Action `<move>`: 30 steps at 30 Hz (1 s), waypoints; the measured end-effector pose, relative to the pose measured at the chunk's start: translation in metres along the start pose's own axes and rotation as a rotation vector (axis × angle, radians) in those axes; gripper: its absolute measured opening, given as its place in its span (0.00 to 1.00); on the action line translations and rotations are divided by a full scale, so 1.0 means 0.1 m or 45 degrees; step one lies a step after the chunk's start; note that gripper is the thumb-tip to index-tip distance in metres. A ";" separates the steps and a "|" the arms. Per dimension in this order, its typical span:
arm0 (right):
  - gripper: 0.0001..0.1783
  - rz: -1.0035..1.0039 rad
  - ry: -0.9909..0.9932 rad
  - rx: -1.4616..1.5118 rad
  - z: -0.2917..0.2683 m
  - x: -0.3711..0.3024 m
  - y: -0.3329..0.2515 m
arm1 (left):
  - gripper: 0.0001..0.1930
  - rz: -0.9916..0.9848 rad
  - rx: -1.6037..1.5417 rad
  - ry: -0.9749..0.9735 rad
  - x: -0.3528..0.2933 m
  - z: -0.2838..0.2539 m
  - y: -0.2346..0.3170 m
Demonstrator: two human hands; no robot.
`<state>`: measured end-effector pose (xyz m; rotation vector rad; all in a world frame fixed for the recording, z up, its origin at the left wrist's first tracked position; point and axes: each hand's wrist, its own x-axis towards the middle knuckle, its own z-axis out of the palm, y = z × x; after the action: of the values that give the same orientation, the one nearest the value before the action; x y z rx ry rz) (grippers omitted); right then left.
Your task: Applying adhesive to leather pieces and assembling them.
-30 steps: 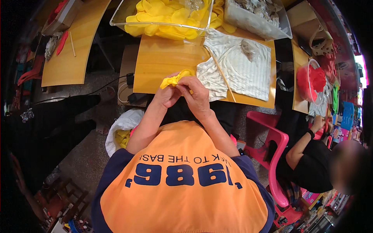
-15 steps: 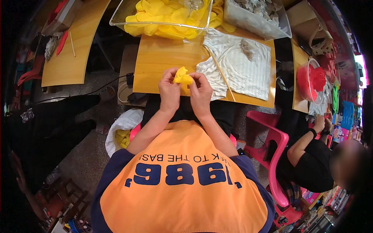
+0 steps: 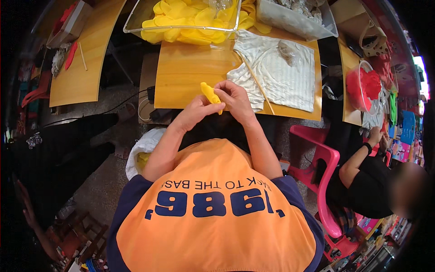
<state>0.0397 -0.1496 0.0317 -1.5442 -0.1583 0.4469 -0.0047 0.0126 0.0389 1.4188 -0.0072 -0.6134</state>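
Yellow and limp, a small rubbery piece (image 3: 210,94) is pinched between the left hand (image 3: 195,111) and right hand (image 3: 234,99) above the wooden bench (image 3: 190,72); it looks light, soft, best gripped at its edges.

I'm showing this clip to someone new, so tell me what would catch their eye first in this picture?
Probably the small yellow piece pinched between the left hand and right hand at the near edge of the wooden table. Next, the clear bin heaped with the same yellow pieces at the table's far side, and the striped white cloth spread to the right. A pink plastic chair stands out lower right.
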 end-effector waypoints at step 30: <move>0.09 0.187 0.165 0.816 0.10 -0.14 0.02 | 0.06 0.514 -0.588 0.894 0.24 0.03 0.09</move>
<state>0.0224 -0.1461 0.0322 -0.9506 0.1880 0.4556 0.0185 0.0008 0.0394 1.0712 0.3735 0.2289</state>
